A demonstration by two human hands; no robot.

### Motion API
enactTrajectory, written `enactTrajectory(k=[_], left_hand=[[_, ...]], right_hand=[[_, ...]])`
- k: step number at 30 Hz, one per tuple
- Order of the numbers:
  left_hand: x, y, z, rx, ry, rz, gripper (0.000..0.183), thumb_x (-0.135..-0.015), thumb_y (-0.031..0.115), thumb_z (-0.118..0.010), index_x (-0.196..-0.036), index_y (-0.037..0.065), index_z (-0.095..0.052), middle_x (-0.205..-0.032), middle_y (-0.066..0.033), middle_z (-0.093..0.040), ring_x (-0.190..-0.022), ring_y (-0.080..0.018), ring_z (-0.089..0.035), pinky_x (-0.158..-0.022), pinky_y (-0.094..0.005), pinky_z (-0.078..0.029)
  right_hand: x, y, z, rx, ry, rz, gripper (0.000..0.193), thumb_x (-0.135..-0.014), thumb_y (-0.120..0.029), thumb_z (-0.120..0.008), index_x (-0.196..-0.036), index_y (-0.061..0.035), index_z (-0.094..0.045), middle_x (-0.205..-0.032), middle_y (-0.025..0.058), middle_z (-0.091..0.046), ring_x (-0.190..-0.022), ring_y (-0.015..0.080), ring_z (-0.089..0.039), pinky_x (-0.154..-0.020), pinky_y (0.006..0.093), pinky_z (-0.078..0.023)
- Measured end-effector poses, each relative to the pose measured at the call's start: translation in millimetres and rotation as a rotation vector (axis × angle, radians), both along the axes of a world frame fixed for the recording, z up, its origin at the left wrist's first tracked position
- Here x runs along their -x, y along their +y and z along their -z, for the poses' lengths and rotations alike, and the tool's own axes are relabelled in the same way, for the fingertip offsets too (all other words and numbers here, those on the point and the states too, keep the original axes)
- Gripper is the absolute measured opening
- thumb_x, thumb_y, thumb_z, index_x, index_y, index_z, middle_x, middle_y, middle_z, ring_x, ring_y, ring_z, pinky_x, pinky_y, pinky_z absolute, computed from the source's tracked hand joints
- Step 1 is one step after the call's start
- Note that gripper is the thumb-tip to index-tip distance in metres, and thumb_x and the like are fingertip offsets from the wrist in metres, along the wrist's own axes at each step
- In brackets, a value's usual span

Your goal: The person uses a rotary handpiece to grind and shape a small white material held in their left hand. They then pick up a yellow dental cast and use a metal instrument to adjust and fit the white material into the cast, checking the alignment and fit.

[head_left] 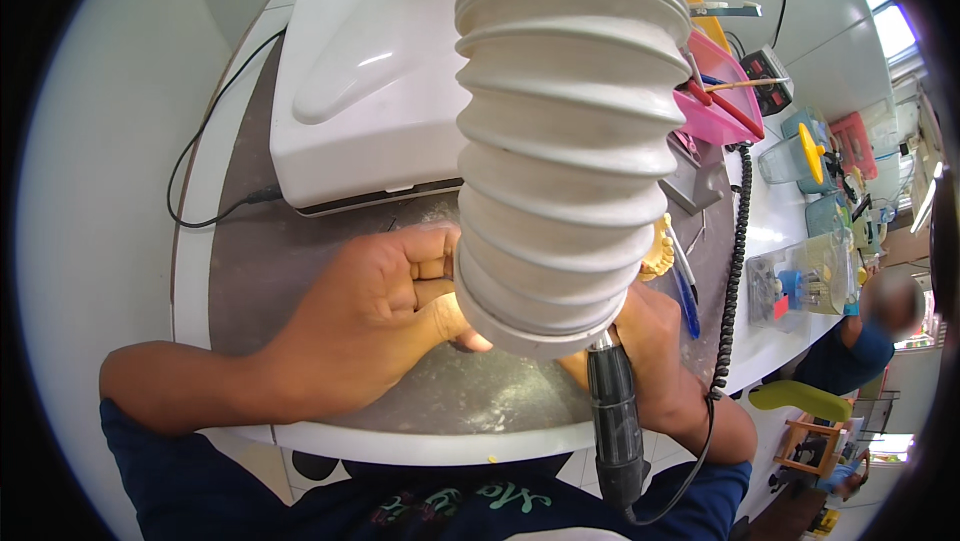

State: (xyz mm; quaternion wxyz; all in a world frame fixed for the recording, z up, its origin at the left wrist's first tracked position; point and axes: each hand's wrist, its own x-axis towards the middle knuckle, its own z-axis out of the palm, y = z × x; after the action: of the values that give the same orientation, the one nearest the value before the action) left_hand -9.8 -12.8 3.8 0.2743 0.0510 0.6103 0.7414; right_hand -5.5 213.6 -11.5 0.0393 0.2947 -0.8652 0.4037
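Note:
A wide white ribbed suction hose (pixel 565 141) hangs down in front of me and covers the space between my hands. To its left, my left hand (pixel 410 291) is closed, fingers curled and thumb pressed in. What its fingertips hold is hidden behind the hose. My right hand (pixel 650 336), at the hose's right edge, grips a black rotary handpiece (pixel 613 411), its back end pointing toward me. The handpiece's working tip is out of sight behind the hose. Just beyond my right hand lies a yellowish dental cast (pixel 658 251).
A white machine housing (pixel 375 51) stands at the back left, its black cable (pixel 185 161) looping off. Pens (pixel 687 291), a pink tray (pixel 735 106) of tools and a coiled black cord (pixel 740 251) lie right. Clear plastic boxes (pixel 800 281) and a co-worker (pixel 850 351) are farther right.

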Motion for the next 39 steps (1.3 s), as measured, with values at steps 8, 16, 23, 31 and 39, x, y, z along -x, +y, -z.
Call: enactTrajectory(k=[8, 16, 23, 31, 39], left_hand=[[1.0, 3.3, -2.9, 0.135, 0.054, 0.104, 0.024, -0.091, -0.002, -0.057, -0.114, -0.006, -0.056, -0.102, -0.0103, -0.069, -0.088, -0.0132, -0.067, -0.083, -0.0282, -0.054], [-5.1, 13.1, 0.6, 0.011, -0.019, 0.087, 0.021, -0.094, 0.002, -0.058, -0.112, -0.008, -0.056, -0.094, -0.0120, -0.068, -0.084, -0.0132, -0.067, -0.077, -0.0260, -0.054], [-6.0, 12.7, 1.3, 0.021, -0.037, 0.085, 0.023, -0.094, 0.004, -0.059, -0.114, -0.007, -0.055, -0.097, -0.0110, -0.068, -0.086, -0.0128, -0.067, -0.077, -0.0257, -0.055], [-5.5, 13.7, 0.3, 0.037, -0.007, 0.074, 0.023, -0.095, 0.005, -0.058, -0.115, -0.006, -0.054, -0.105, -0.0125, -0.068, -0.089, -0.0150, -0.069, -0.078, -0.0269, -0.057], [-5.1, 13.1, 0.9, 0.054, 0.030, 0.077, 0.022, -0.094, 0.003, -0.056, -0.115, -0.006, -0.053, -0.103, -0.0118, -0.067, -0.089, -0.0148, -0.068, -0.078, -0.0268, -0.057]], right_hand=[[-7.2, 4.5, 6.4, 0.203, 0.050, 0.092, 0.027, -0.077, 0.002, -0.078, -0.081, -0.0055, -0.052, -0.072, 0.0062, -0.058, -0.060, 0.0180, -0.062, -0.056, 0.0287, -0.050], [-9.6, 3.3, 2.7, 0.098, 0.282, -0.007, 0.038, -0.079, -0.009, -0.081, -0.085, -0.0095, -0.044, -0.077, 0.0030, -0.051, -0.063, 0.0107, -0.049, -0.061, 0.0238, -0.041], [-5.0, 1.4, 5.9, 0.102, 0.335, -0.081, 0.041, -0.075, -0.009, -0.085, -0.084, -0.0091, -0.045, -0.070, 0.0011, -0.047, -0.056, 0.0114, -0.048, -0.053, 0.0243, -0.039], [-7.4, -3.2, -3.1, 0.177, 0.192, 0.026, 0.035, -0.074, -0.003, -0.083, -0.081, -0.0080, -0.049, -0.066, 0.0049, -0.054, -0.061, 0.0162, -0.062, -0.052, 0.0275, -0.047], [-6.6, -3.2, -2.4, 0.251, 0.211, -0.022, 0.029, -0.075, 0.003, -0.079, -0.079, -0.0067, -0.052, -0.066, 0.0047, -0.057, -0.065, 0.0187, -0.070, -0.052, 0.0287, -0.053]])
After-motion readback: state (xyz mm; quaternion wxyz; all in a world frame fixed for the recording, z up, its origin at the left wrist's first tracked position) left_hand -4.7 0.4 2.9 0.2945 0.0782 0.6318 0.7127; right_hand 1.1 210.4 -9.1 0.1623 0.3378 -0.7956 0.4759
